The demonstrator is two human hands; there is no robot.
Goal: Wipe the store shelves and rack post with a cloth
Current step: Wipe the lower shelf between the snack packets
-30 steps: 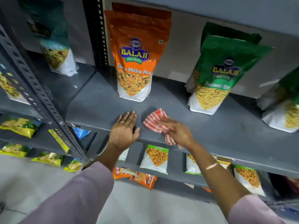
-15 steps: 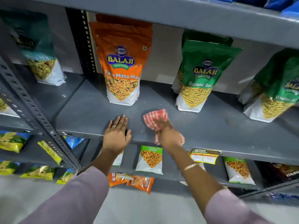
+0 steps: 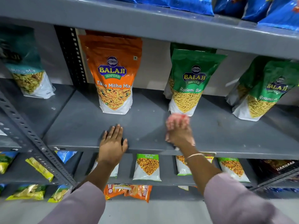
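A grey metal shelf (image 3: 84, 126) runs across the middle of the head view. My right hand (image 3: 180, 136) presses a red-and-white checked cloth (image 3: 177, 121) onto the shelf, just in front of a green Ratlami Sev bag (image 3: 192, 81). The cloth and the fingers are blurred by motion. My left hand (image 3: 113, 143) lies flat on the shelf's front edge, fingers apart, holding nothing. A perforated grey rack post (image 3: 32, 141) slants down at the left; a second, darker post (image 3: 72, 54) stands at the back left.
An orange Tikha Mitha Mix bag (image 3: 113, 75) stands behind my left hand. Another green bag (image 3: 262, 91) is at the right, a teal bag (image 3: 27, 73) at the far left. Blue packets (image 3: 252, 8) sit on the upper shelf. Small snack packs (image 3: 147, 167) fill the lower shelves.
My right hand has pushed the cloth to the right and deeper, up to the green bag. The left hand stays on the front edge. The view has tilted up.
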